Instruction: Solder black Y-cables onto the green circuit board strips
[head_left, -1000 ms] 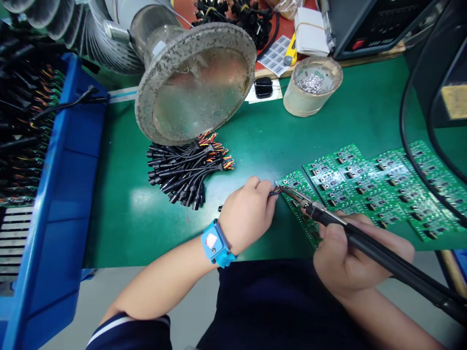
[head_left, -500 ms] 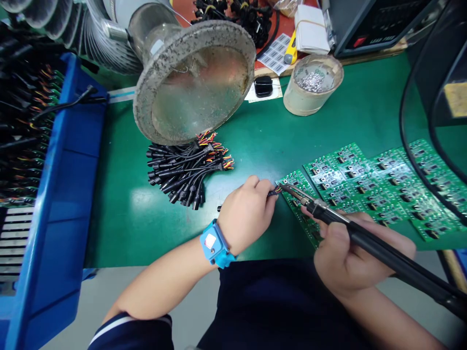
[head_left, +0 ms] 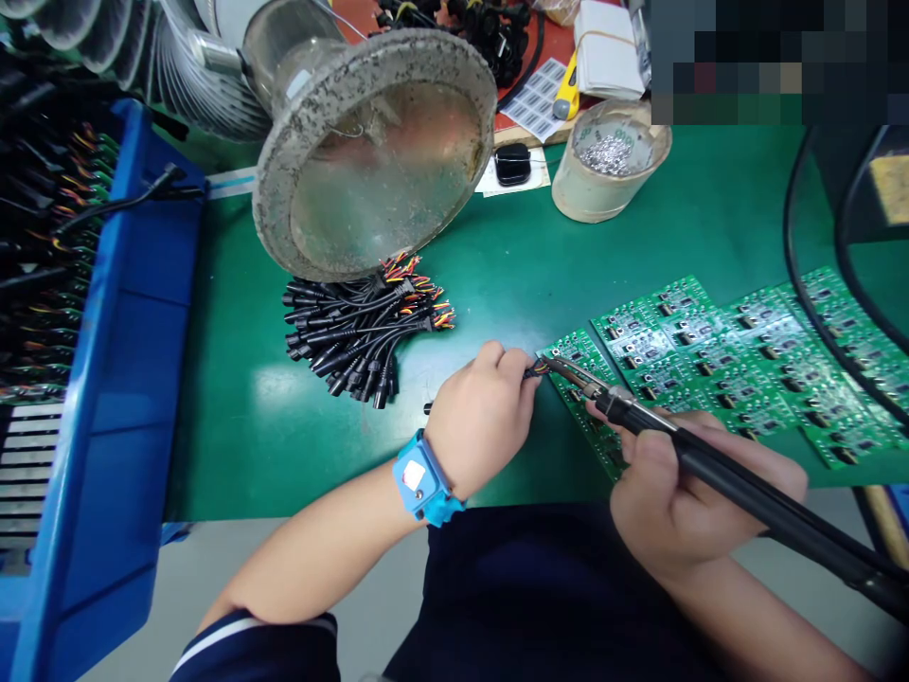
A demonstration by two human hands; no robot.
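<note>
My left hand, with a blue wrist strap, pinches the coloured wire end of a black cable against the near-left corner of a green circuit board. My right hand grips a black soldering iron like a pen. Its metal tip touches the board right where the wires meet it. More green circuit boards lie in rows to the right on the green mat.
A pile of black cables with coloured wire ends lies left of my hands. Above it hangs a dirty fume-extractor funnel. A blue bin with wired boards stands at the left. A cup of solder scraps sits behind; black cords cross the right.
Both hands stay in place at the board's corner; the view has only shifted slightly.
</note>
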